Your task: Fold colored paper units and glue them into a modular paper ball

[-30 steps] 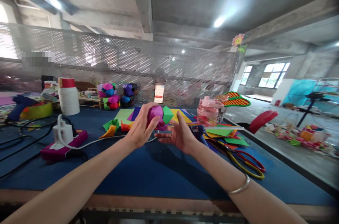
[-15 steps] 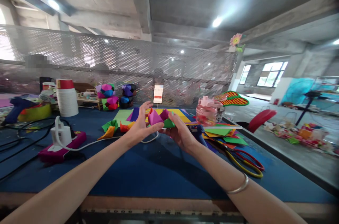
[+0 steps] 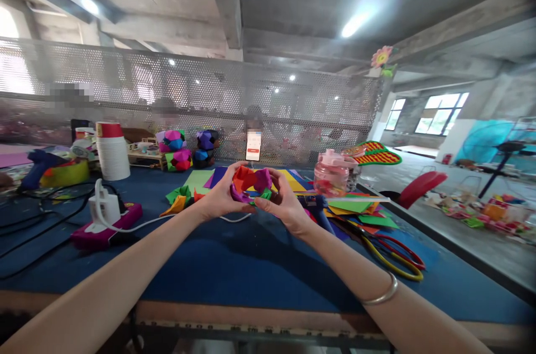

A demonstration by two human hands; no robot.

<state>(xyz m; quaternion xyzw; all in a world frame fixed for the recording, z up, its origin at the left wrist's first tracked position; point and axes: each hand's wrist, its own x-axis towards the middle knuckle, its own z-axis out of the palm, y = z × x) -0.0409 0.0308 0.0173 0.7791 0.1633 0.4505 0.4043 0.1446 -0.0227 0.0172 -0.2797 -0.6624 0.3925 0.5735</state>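
Observation:
Between my hands, above the blue tabletop (image 3: 234, 270), is a folded-paper origami piece (image 3: 263, 180) in orange, purple and green, its hollow inside turned toward me. My left hand (image 3: 224, 195) curls round its left side, thumb underneath. Around the right side wraps my right hand (image 3: 287, 206), with the thumb at the lower front edge. Folded green and orange paper pieces (image 3: 178, 203) lie left of my left hand. Coloured paper sheets (image 3: 199, 180) are spread behind my hands. Finished paper balls (image 3: 180, 159) are stacked farther back on the left.
Right of my hands lie scissors (image 3: 393, 256) with red and yellow handles, a stack of coloured paper (image 3: 355, 206) and a pink bottle (image 3: 330, 175). A power strip (image 3: 125, 220) with a white cable, paper cups (image 3: 113, 156) and a lit phone (image 3: 253, 146) are also there.
The paper piece has been turned, so its orange part and hollow inside now show. My fingers have closed more around it. The view has shifted slightly.

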